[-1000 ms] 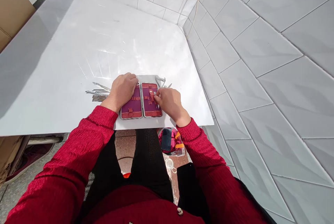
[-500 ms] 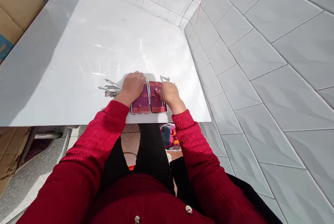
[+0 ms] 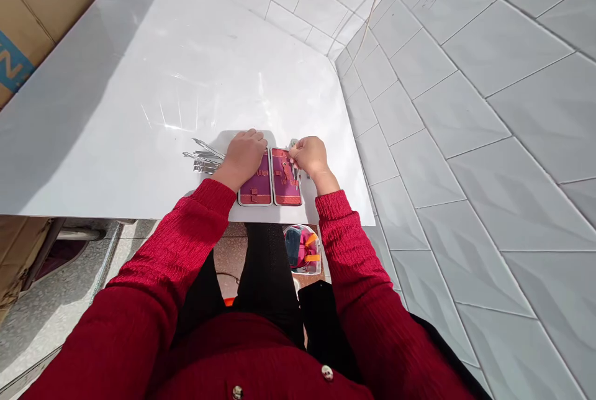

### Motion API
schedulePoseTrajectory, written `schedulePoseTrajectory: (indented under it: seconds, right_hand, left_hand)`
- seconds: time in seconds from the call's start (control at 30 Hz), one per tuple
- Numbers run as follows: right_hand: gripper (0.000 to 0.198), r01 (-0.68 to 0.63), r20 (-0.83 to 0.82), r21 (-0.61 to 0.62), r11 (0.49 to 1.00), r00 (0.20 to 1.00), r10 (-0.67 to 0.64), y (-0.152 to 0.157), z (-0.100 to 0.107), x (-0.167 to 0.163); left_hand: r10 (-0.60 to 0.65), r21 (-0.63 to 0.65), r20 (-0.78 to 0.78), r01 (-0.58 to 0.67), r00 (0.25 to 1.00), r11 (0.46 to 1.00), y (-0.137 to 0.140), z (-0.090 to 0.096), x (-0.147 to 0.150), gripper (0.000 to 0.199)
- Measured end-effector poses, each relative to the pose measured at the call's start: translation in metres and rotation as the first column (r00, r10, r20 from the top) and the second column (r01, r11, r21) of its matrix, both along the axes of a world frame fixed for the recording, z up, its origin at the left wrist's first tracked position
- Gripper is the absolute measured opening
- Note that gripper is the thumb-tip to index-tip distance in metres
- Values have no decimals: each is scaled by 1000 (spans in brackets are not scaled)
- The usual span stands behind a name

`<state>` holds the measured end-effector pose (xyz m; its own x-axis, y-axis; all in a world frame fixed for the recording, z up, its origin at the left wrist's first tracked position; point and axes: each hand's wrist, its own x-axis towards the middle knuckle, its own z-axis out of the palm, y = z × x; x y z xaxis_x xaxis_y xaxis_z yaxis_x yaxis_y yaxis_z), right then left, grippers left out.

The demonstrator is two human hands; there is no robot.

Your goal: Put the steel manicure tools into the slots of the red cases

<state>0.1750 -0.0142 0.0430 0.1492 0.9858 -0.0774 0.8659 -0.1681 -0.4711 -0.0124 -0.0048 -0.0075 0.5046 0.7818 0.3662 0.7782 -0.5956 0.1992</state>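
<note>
An open manicure case (image 3: 255, 199) with a dark red and purple lining lies near the table's front edge. My left hand (image 3: 248, 153) rests over its left half, fingers curled over the far edge. Over the upper right half, my right hand (image 3: 310, 154) is closed in a pinch. Just under those fingertips shows a slim metal tool (image 3: 295, 175), lined up with the small loops; the fingers partly cover it. Left of the case several metal manicure tools (image 3: 205, 158) lie in a loose group. Behind my right hand a small metal piece (image 3: 293, 141) is mostly hidden.
The white table (image 3: 186, 77) meets tiled walls (image 3: 442, 158) at the back and right. A cardboard box (image 3: 44, 2) stands at the far left. Below the table edge sits a white container (image 3: 317, 263) with colourful items. A thin cable (image 3: 372, 12) hangs in the corner.
My right hand has moved slightly right and lifted off the middle of the case's right half, uncovering its red loops and flap. My left hand stays on the case. The view has shifted slightly.
</note>
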Motion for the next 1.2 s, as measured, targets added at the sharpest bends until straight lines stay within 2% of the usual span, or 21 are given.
schedulePoseTrajectory:
  seconds: [0.07, 0.17, 0.27, 0.4, 0.5, 0.6, 0.77, 0.93, 1.07, 1.2]
  right_hand:
    - [30, 9, -90, 43, 999, 996, -5, 10, 3, 5]
    - [32, 35, -135, 94, 995, 991, -22, 27, 10, 15]
    - [34, 23, -82, 109, 994, 997, -14, 41, 13, 26]
    - [37, -46, 32, 36, 998, 999, 45, 48, 7, 35]
    - [33, -60, 33, 90, 994, 998, 58, 37, 2, 38]
    - [29, -80, -29, 147, 986, 996, 85, 12, 3, 44]
    - [33, -156, -169, -13, 988, 974, 152, -23, 2, 53]
    - [21, -154, -252, -52, 987, 958, 137, -24, -9, 50]
    - [20, -144, -269, 19, 989, 952, 144, -22, -8, 40]
    - [20, -67, -269, 117, 991, 958, 97, -14, -3, 37]
  left_hand:
    - [-8, 7, 35, 8, 999, 1000, 1, -1, 0, 25]
    - [-19, 1, 77, 19, 997, 1000, 3, -2, -1, 25]
    - [-23, 23, 78, 21, 997, 1000, 3, -1, -2, 25]
    - [-27, 56, 53, 24, 998, 998, 2, 2, -4, 27]
    - [-32, 71, 44, 29, 999, 997, 0, 4, -4, 30]
    - [-34, 84, 44, 30, 998, 996, -1, 5, -4, 32]
    - [-27, 68, 49, 23, 998, 997, 0, 4, -3, 33]
    - [-32, 57, 57, 29, 998, 998, 1, 2, -3, 34]
    - [-34, 57, 65, 30, 997, 998, 1, 3, -4, 34]
    - [-36, 62, 76, 32, 996, 998, 0, 2, -4, 33]
